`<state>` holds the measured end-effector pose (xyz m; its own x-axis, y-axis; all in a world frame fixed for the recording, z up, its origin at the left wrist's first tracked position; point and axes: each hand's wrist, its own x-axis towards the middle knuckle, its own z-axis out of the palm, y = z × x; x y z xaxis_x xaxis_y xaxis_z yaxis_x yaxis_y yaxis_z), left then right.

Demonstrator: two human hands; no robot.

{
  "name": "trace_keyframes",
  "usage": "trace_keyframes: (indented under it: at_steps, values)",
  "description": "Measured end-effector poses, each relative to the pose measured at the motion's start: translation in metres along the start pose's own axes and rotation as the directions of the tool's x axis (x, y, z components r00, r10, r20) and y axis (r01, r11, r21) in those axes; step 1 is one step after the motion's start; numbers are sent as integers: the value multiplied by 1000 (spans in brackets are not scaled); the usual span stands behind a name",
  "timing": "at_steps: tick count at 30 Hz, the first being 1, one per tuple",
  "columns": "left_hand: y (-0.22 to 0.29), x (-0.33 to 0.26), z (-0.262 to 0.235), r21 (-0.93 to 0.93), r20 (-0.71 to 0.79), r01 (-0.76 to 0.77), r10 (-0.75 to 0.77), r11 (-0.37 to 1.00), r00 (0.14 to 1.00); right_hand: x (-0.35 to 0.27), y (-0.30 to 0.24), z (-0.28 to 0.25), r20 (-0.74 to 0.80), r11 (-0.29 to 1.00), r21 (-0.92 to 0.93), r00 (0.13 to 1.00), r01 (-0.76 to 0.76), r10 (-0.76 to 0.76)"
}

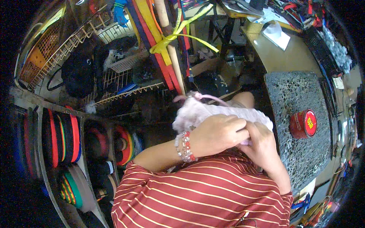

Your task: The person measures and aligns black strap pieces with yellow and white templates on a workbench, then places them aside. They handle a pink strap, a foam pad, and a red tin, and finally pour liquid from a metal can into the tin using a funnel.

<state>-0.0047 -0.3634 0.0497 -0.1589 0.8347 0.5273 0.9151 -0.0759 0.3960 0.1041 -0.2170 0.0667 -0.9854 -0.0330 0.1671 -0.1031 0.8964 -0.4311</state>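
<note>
— Head view: what were the hands on?

— A pale pink, fuzzy knitted piece of fabric [213, 112], soft and lumpy, with a thin pink cord looping off its top edge. It lay at the centre of the picture, held up in front of the person's chest. The left hand [218, 133], with a clear and red beaded bracelet [184, 146] on the wrist, was clamped over its lower edge, fingers curled tight. The right hand [262, 142] pressed in just beside it, gripping the same edge, so the two hands touched.

— And the sleeves?

— Red cloth with thin cream stripes, filling the six o'clock side.

— What lay around?

— At three o'clock a speckled grey stone slab [300, 110], rough and granular, bore a round red tin with a yellow-printed lid [303, 124]. At nine o'clock dark shelves held rolls of striped webbing tape [62, 138] in red, green and black. At eleven o'clock stood cream wire racks [114, 76]. At twelve o'clock long red, yellow and blue flat strips [156, 41] were bundled with a yellow ribbon knot [167, 40].
</note>
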Motion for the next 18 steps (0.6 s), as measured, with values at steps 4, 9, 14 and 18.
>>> trace_keyframes:
  at_steps: [4,9,14,18]
  values:
    - [-26,-12,14,-180,-143,-14,-12,984,990,-15,34,14,-167,964,196,963,-180,213]
    - [-106,-106,46,-355,-545,284,-444,891,711,-18,96,22,-206,670,615,736,-416,645]
    - [-209,-229,114,-807,-322,460,-929,371,183,-25,120,25,-296,786,392,743,-479,600]
    - [-329,-301,108,-994,-72,-65,-958,93,-278,-34,114,36,-291,831,246,779,-499,555]
